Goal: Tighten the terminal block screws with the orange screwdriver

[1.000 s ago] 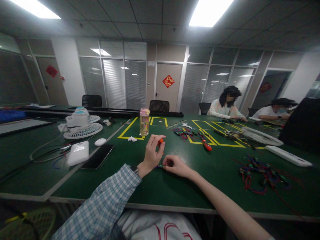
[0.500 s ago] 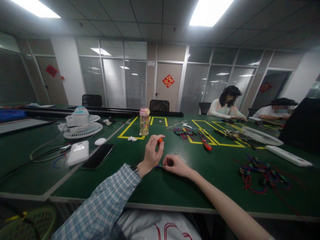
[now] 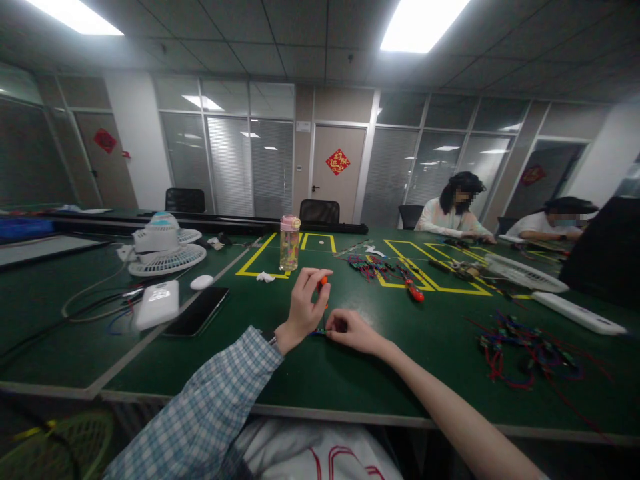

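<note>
My left hand, in a checked sleeve, is closed around a screwdriver with an orange handle. The tool stands nearly upright, its thin shaft pointing down at a small green circuit board on the table. Thumb and fingers of my right hand pinch the board's right end and steady it against the tabletop. Most of the board is hidden by my fingers, so I cannot tell exactly where the screwdriver tip sits.
Beyond my hands stand a pink-lidded bottle and a crumpled tissue. A phone, white power bank and fan lie left. To the right are wired boards, a red-handled screwdriver and two people at work.
My left hand has turned slightly around the orange screwdriver handle, its fingers shifting a little. My right hand stays on the board. The view has shifted very slightly.
</note>
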Demonstrator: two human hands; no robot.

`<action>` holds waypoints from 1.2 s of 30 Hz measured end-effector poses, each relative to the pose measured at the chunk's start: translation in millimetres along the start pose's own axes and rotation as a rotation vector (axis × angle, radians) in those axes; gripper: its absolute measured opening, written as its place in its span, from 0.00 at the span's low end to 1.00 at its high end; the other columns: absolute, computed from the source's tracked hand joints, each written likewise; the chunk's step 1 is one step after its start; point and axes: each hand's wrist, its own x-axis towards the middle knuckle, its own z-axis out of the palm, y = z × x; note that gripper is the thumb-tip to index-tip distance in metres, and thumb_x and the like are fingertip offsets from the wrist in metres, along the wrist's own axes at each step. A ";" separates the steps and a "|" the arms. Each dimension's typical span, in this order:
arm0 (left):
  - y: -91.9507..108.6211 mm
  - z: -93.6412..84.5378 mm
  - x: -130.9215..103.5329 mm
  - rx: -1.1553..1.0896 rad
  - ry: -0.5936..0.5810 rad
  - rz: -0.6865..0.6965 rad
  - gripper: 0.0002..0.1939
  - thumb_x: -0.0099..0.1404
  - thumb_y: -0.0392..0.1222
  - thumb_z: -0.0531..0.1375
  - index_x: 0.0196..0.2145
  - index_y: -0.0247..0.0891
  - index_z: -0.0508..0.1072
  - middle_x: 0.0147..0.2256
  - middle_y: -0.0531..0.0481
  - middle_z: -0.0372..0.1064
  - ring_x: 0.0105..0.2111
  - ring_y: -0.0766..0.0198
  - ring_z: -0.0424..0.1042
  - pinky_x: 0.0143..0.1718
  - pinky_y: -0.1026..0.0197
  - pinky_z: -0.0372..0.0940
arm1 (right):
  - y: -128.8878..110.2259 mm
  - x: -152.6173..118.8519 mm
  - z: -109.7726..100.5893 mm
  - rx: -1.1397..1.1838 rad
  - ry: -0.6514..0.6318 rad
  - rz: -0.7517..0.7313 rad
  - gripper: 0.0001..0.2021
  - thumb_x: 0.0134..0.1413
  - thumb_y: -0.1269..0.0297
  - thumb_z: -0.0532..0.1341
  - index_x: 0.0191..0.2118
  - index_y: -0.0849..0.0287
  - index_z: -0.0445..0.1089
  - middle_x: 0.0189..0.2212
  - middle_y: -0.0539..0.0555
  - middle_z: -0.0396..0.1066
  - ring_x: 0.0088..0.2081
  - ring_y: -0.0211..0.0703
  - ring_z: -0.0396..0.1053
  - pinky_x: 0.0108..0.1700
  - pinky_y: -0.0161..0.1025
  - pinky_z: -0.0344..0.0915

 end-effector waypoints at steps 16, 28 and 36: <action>-0.7 1.2 -0.2 0.044 0.040 -0.001 0.11 0.67 0.37 0.54 0.46 0.39 0.69 0.36 0.48 0.61 0.38 0.63 0.66 0.40 0.60 0.64 | -3.0 -0.8 -0.8 0.014 -0.002 0.003 0.03 0.44 0.75 0.60 0.28 0.62 0.69 0.20 0.45 0.63 0.24 0.33 0.60 0.27 0.30 0.56; 0.5 0.6 1.2 0.004 0.029 -0.001 0.10 0.66 0.35 0.54 0.45 0.38 0.69 0.36 0.48 0.63 0.38 0.64 0.66 0.40 0.61 0.64 | -2.6 -0.6 -0.6 0.015 -0.004 0.006 0.02 0.45 0.74 0.60 0.28 0.62 0.69 0.20 0.45 0.63 0.23 0.33 0.60 0.26 0.30 0.56; 0.9 0.3 0.7 0.001 0.030 0.007 0.09 0.66 0.35 0.53 0.44 0.37 0.68 0.36 0.48 0.64 0.38 0.63 0.66 0.40 0.60 0.64 | -1.9 -0.5 -0.4 0.014 -0.005 0.007 0.02 0.45 0.74 0.61 0.28 0.63 0.69 0.20 0.45 0.62 0.23 0.33 0.60 0.26 0.30 0.56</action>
